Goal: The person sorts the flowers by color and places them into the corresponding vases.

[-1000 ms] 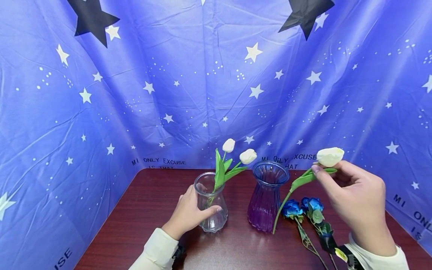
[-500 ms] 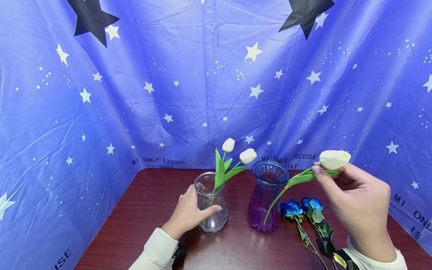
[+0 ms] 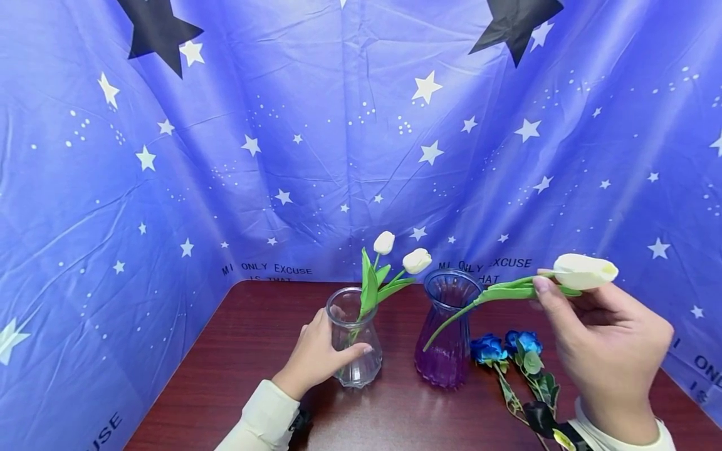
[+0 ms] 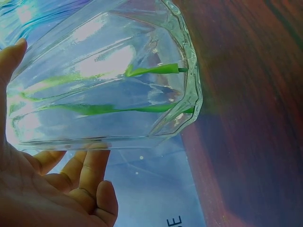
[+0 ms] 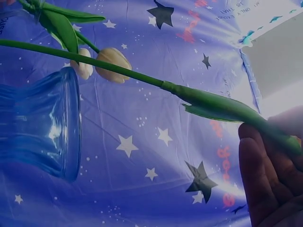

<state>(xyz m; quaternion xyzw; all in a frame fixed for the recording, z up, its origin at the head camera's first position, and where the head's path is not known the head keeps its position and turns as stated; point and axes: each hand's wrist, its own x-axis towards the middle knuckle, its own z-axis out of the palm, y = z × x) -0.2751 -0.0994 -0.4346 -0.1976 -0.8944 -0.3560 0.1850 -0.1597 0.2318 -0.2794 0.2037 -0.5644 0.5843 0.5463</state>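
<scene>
Evidently everything hinges on the long, bent line of the single white tulip with a green leafy stem [image 3: 510, 290]. Held near its bloom in the right hand [image 3: 617, 351], it reaches leftward and down, its bare tip crossing in front of the flared, ribbed glass vase, blue above and purple below [image 3: 445, 369]. Whether stem and glass touch there, I cannot tell. Beyond the tip, further left, stands the clear faceted glass vase [image 3: 363, 374] — the coloured one lies between it and the right hand, so the left hand [image 3: 316, 360] is much the nearer.

That left hand is spread wide around the clear vase, thumb along the near wall and fingers on the far side. The right hand is drawn to a narrow pinch of thumb and fingertips on the tulip, just under the petals.

Inside the clear vase, a pair of white tulips with broad green leaves [image 3: 369, 291] leans right over the round rim; their slim, smooth stems show through the angular glass. Beside the coloured vase lie two blue roses with ruffled petals [image 3: 487, 349], stems towards the viewer, on the dark red-brown, wood-grained desk [image 3: 237, 357]. Creased blue cloth with stars [image 3: 338, 169] hangs behind.
</scene>
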